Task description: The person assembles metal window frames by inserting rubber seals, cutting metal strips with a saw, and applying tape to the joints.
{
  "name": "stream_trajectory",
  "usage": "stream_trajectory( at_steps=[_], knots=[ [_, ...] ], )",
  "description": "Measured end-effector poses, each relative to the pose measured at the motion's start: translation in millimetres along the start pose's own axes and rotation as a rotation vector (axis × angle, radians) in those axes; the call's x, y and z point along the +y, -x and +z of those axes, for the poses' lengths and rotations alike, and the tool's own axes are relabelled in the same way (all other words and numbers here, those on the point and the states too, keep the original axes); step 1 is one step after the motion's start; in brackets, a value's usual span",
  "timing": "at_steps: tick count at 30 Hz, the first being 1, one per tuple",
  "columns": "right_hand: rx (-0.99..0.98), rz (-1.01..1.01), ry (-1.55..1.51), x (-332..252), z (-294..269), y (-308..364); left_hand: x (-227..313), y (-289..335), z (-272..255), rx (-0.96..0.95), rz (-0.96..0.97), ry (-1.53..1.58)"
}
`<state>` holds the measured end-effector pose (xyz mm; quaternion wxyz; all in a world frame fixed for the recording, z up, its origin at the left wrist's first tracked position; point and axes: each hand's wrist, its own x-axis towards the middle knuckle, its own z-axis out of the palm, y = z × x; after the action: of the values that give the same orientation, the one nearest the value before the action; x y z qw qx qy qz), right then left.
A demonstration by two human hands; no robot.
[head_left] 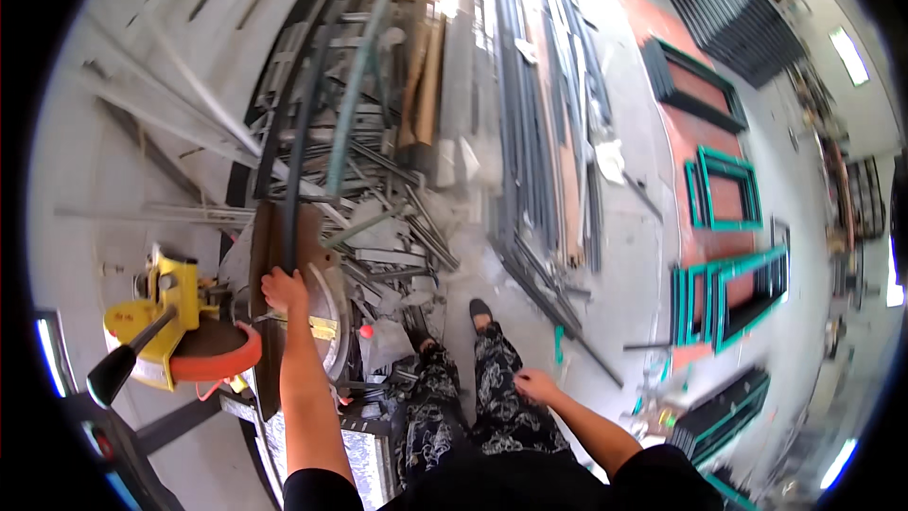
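Left hand on a dark bar beside the saw

Nearest, the right hand (537,385) hangs by the right thigh, fingers loosely curled; nothing shows in it, but whether it pinches something small I cannot tell. At near left stands the yellow saw (180,289), its black handle (112,376) with no hand on it and its orange guard (213,360) just left of the left forearm. The left hand grasps the near end of the bar (299,161), which lies over the brown plate (307,227) and runs away to the far left.

The bare fingers seem close enough to the saw to be hurt if its head dropped or the blade ran. With one hand at the near end, the long bar could swing or tip, or snag on the offcuts (378,255) beside it. Loose pieces near the feet could trip a step.

The guard hides the blade, and the left palm hides the bar's tip. Farther off, the bar's far end merges with other lengths; glare washes out the farthest pile, and the fisheye rim cuts off the surroundings.
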<state>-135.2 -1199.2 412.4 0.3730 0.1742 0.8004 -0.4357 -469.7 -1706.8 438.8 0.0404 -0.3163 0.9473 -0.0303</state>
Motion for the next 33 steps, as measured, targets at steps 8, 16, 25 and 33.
stream_trajectory(
  at_steps=[8, 16, 25, 33],
  knots=[
    [0.034, -0.306, -0.26, -138.2, 33.0, -45.6, 22.9, 82.6, 22.2, -0.085, 0.25, 0.767],
    [-0.048, -0.217, -1.233, -256.2, -22.4, -83.8, 99.9, 322.2, -74.3, -0.547, 0.316, 1.013],
    [0.351, -0.124, -1.562, -207.7, -38.1, -41.9, 84.3, 355.2, -112.1, -0.706, 0.93, 0.302],
    [0.943, 0.65, -1.974, -83.1, -39.7, -40.7, 169.7, 363.7, -133.7, -0.703, 1.57, -0.113]
  ],
)
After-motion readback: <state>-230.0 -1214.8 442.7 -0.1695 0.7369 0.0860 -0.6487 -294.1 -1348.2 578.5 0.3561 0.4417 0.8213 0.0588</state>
